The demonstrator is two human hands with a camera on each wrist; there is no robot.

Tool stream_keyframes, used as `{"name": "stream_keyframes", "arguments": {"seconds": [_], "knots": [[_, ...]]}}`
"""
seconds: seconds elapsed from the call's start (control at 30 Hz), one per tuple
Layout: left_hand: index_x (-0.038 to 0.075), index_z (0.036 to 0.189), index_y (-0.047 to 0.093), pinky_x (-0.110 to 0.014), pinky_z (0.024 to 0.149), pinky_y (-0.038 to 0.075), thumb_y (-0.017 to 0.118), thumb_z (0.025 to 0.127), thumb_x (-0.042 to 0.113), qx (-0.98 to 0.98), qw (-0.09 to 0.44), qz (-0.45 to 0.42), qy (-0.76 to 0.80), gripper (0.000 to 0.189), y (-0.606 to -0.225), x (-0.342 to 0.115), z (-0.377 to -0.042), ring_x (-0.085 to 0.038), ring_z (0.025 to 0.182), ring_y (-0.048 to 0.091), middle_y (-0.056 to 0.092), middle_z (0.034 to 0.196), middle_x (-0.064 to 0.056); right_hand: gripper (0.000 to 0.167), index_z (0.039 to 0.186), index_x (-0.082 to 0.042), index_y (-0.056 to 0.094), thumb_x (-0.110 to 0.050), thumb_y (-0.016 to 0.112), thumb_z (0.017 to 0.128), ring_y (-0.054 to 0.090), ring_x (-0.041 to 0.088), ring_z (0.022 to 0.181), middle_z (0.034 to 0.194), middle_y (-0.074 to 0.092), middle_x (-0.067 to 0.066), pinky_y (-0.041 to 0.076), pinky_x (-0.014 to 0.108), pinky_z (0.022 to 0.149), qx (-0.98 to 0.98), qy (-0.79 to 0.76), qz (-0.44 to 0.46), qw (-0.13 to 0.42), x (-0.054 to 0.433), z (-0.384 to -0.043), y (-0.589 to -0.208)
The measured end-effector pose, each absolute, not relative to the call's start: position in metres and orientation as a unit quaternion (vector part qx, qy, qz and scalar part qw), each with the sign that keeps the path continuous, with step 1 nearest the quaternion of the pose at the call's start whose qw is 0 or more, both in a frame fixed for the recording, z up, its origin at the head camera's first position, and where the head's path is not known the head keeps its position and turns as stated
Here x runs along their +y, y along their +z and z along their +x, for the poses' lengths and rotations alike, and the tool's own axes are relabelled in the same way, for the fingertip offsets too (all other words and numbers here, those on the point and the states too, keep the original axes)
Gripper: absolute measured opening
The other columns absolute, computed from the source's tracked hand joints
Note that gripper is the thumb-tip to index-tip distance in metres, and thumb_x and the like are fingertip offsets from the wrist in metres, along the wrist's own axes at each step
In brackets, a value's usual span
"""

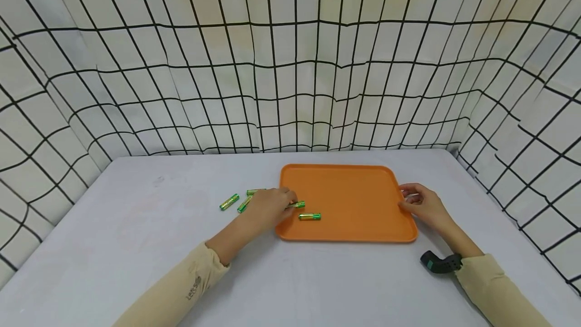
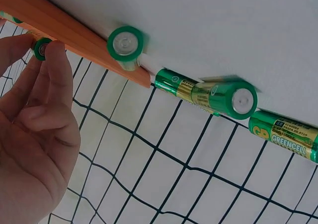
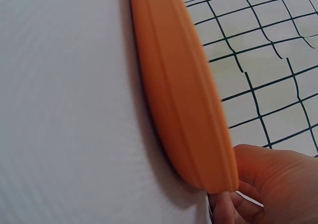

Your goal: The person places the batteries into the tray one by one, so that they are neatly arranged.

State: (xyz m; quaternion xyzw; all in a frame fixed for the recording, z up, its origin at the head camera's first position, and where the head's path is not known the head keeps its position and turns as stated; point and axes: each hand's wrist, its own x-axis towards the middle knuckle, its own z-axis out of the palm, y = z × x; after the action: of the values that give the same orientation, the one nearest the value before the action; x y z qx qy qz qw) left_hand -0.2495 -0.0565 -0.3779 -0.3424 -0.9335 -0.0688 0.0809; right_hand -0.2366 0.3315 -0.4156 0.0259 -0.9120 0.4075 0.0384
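Note:
My left hand [image 1: 271, 207] is over the left side of an orange tray [image 1: 345, 191]. Its thumb and fingertips pinch a green-and-gold battery [image 2: 42, 47], seen end-on in the left wrist view. A second battery [image 1: 310, 216] lies on the tray just right of that hand. Several more, such as this loose battery [image 1: 229, 202], lie on the table left of the tray, partly hidden by the hand in the head view. At the tray's right edge, my right hand [image 1: 424, 206] grips the rim between thumb and curled fingers.
A white-covered table [image 1: 181, 180] carries everything. Behind it and at both sides stand white walls with a black grid [image 1: 295, 85]. A black device [image 1: 440, 262] sits at the right wrist, close to the tray's near right corner.

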Motion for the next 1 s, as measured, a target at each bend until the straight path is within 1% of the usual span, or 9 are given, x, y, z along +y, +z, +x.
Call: {"name": "stream_keyframes", "arguments": {"seconds": [0.17,0.27,0.43,0.6,0.73,1.0], "knots": [[0.012,0.098,0.071,-0.027,0.053,0.048,0.071,0.09,0.019,-0.936,0.073,-0.338,-0.065,0.011,-0.38,-0.055,-0.251,-0.013,0.069,0.062,0.068,0.091,-0.001,0.046,0.129,0.007,0.052,-0.008,0.069,0.088,0.054,0.013,0.084,0.111,0.058,0.023,0.048,0.018,0.065,-0.913,0.406,0.021,0.04,0.33,-0.238,-0.415],[0.011,0.097,0.071,-0.027,0.053,0.048,0.071,0.089,0.017,-0.934,0.073,-0.341,-0.073,0.009,-0.38,-0.055,-0.251,-0.013,0.067,0.061,0.068,0.091,-0.001,0.046,0.129,0.007,0.052,-0.009,0.068,0.088,0.054,0.013,0.083,0.111,0.058,0.023,0.048,0.019,0.065,-0.913,0.406,0.022,0.039,0.331,-0.237,-0.415],[0.01,0.096,0.069,-0.026,0.053,0.047,0.07,0.09,0.017,-0.93,0.08,-0.353,-0.071,0.01,-0.387,-0.058,-0.253,-0.012,0.067,0.06,0.068,0.09,-0.002,0.046,0.129,0.007,0.052,-0.008,0.068,0.088,0.054,0.015,0.084,0.111,0.058,0.022,0.048,0.019,0.065,-0.913,0.406,0.018,0.038,0.332,-0.238,-0.417],[0.009,0.096,0.069,-0.027,0.053,0.048,0.07,0.089,0.017,-0.934,0.063,-0.344,-0.068,0.011,-0.387,-0.057,-0.253,-0.014,0.066,0.06,0.069,0.09,-0.004,0.046,0.129,0.007,0.052,-0.007,0.067,0.088,0.054,0.019,0.086,0.112,0.058,0.022,0.048,0.019,0.065,-0.914,0.404,0.019,0.039,0.332,-0.239,-0.418],[0.01,0.096,0.069,-0.026,0.052,0.047,0.072,0.089,0.02,-0.937,0.061,-0.339,-0.055,0.012,-0.388,-0.056,-0.254,-0.012,0.066,0.06,0.069,0.09,-0.002,0.046,0.129,0.007,0.052,-0.006,0.067,0.088,0.055,0.02,0.085,0.112,0.058,0.023,0.048,0.019,0.065,-0.914,0.404,0.022,0.041,0.332,-0.239,-0.418],[0.013,0.095,0.07,-0.027,0.049,0.045,0.072,0.089,0.024,-0.939,0.065,-0.335,-0.045,0.013,-0.384,-0.058,-0.251,-0.011,0.061,0.056,0.066,0.086,0.001,0.046,0.129,0.007,0.052,-0.007,0.068,0.088,0.055,0.019,0.086,0.112,0.058,0.023,0.048,0.019,0.065,-0.914,0.402,0.024,0.041,0.332,-0.238,-0.418]]}}
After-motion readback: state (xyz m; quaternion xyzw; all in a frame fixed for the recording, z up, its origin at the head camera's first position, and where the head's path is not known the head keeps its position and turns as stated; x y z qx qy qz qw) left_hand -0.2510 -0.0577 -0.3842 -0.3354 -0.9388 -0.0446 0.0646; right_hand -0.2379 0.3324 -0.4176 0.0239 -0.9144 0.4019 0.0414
